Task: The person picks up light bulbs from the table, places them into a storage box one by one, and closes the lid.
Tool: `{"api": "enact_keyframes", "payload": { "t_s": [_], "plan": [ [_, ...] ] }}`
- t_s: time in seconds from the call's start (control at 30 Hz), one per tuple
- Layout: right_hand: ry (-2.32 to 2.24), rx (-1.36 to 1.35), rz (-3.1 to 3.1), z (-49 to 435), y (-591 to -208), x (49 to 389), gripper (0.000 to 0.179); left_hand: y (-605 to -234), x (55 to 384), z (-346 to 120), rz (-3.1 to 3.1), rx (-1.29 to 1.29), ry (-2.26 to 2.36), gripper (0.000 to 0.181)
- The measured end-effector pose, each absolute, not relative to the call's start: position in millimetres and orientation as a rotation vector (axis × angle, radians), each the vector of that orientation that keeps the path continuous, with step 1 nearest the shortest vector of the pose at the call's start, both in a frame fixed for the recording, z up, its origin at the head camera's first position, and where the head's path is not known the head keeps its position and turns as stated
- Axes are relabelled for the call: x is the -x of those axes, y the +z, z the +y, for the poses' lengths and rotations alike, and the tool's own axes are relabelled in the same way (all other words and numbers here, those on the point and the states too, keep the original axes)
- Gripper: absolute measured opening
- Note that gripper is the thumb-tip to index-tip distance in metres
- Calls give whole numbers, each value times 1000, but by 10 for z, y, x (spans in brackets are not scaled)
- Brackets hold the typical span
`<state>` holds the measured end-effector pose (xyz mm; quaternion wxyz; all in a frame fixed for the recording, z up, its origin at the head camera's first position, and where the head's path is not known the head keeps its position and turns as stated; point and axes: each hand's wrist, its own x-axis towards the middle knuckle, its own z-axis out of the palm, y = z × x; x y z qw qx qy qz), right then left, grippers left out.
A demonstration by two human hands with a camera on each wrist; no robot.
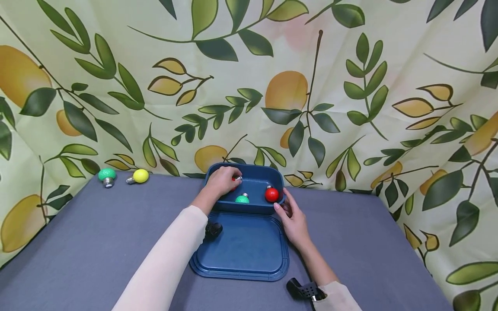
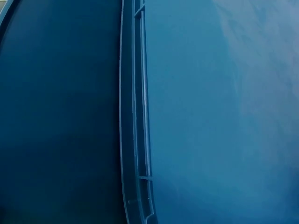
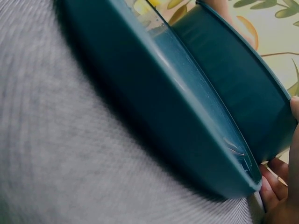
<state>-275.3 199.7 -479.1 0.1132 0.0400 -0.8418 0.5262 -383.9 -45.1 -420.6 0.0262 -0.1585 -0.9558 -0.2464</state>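
My left hand (image 1: 222,181) reaches over the left end of a deep blue box (image 1: 244,207) and pinches a red light bulb (image 1: 234,185), its metal base pointing up right; the fingers hide part of it. In the same box lie a green bulb (image 1: 242,198) and, near the right end, another red bulb (image 1: 271,194). My right hand (image 1: 294,218) grips the box's right front corner. In the right wrist view, the thumb (image 3: 295,107) is at the rim and curled fingers (image 3: 275,182) are low against the side.
A blue lid (image 1: 241,246) lies flat on the grey cloth-covered table (image 1: 128,233) in front of the box. At the back left are a green bulb (image 1: 106,176) and a yellow bulb (image 1: 139,176). A leaf-patterned curtain (image 1: 241,86) hangs right behind the box.
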Motion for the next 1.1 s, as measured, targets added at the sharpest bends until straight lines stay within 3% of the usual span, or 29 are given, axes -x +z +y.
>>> {"api": "enact_keyframes", "payload": {
  "t_s": [1.1],
  "plan": [
    [1524, -103, -2473, 1998, -4779, 2746, 63, -4152, 3815, -464, -2922, 478, -828, 26]
  ]
}}
